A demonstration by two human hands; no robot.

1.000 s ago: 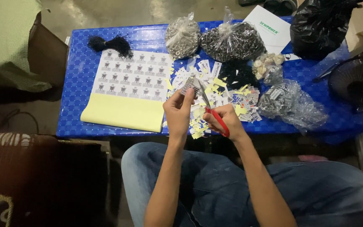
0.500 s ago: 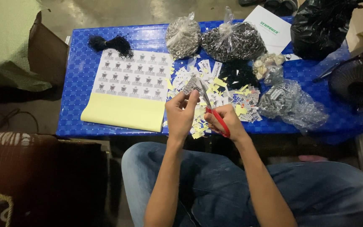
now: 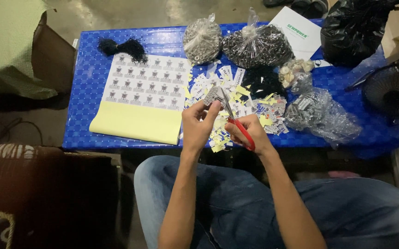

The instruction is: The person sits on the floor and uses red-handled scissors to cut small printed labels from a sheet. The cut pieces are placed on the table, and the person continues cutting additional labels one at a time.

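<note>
My left hand (image 3: 198, 125) pinches a small printed label piece (image 3: 211, 95) between thumb and fingers, held above the near edge of the blue table (image 3: 88, 74). My right hand (image 3: 250, 133) grips red-handled scissors (image 3: 234, 119), whose blades point up and left into the label piece. Below and around both hands lies a heap of cut labels and yellow paper scraps (image 3: 236, 99). A sticker sheet (image 3: 146, 85) with rows of printed labels and a bare yellow lower part (image 3: 135, 122) lies to the left of my hands.
At the table's back stand two clear bags of small dark parts (image 3: 202, 41) (image 3: 257, 45), a black cord bundle (image 3: 118, 47), a white sheet (image 3: 296, 30) and a black bag (image 3: 354, 30). Crumpled clear bags (image 3: 319, 113) lie right. A fan (image 3: 395, 90) stands at right.
Both hands stay in nearly the same place; the scissors and label piece shift only slightly between my hands.
</note>
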